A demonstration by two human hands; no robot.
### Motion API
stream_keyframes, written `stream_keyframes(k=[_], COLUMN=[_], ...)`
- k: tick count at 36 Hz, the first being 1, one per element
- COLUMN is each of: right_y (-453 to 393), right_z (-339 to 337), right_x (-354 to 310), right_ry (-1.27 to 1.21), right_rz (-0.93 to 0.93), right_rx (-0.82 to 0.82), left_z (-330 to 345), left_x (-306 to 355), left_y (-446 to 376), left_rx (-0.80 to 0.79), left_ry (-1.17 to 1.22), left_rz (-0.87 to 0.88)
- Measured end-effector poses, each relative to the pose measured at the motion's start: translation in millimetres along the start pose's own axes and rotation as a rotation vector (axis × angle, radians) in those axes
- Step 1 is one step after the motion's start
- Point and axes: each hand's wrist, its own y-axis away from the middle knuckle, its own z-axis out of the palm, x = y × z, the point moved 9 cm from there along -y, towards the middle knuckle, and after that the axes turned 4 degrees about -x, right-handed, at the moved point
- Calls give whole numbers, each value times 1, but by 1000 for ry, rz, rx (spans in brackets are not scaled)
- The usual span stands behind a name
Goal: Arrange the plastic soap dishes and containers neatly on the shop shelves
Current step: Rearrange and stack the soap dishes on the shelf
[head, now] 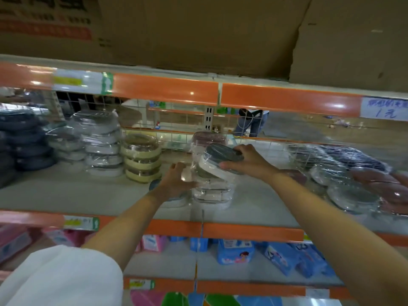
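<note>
Fingers (237,151) of right hand (249,162) curl over tilted soap dish (220,156).

The grey shelf (66,195) has an orange front strip. On it at nine o'clock stands a pile of dark dishes (24,142), then wrapped white dishes (101,142) and a stack of cream dishes (142,157). Near the middle stands a clear wrapped stack (212,193). At three o'clock lie loose wrapped packs, clear containers (351,195) and reddish-brown dishes (386,186).
</note>
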Motion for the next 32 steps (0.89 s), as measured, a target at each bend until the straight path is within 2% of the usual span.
stream_keyframes(k=[3, 7, 9, 12, 18, 24, 32], right_y=[-12, -25, -33, -41, -58, -67, -76], right_z=[18, 48, 63, 84, 131, 168, 181], right_x=[-29, -68, -83, -110, -139, -132, -128], right_ry=[-10, -34, -14, 22, 272, 515, 644], right_rz=[-64, -136, -128, -153, -199, -115, -62], right_rx=[-17, -79, -107, -129, -214, -350, -438], left_z=[-22, -48, -62, -84, -111, -115, -113], left_x=[-30, -57, -63, -77, -112, -119, -123], left_y=[10, 25, 34, 40, 47, 51, 50], left_rx=[0, -9, 26, 99, 148, 121, 66], left_ry=[-151, -272, -306, -400, -352, -345, -319], left_rz=[-56, 33, 50, -15, -137, -123, -130])
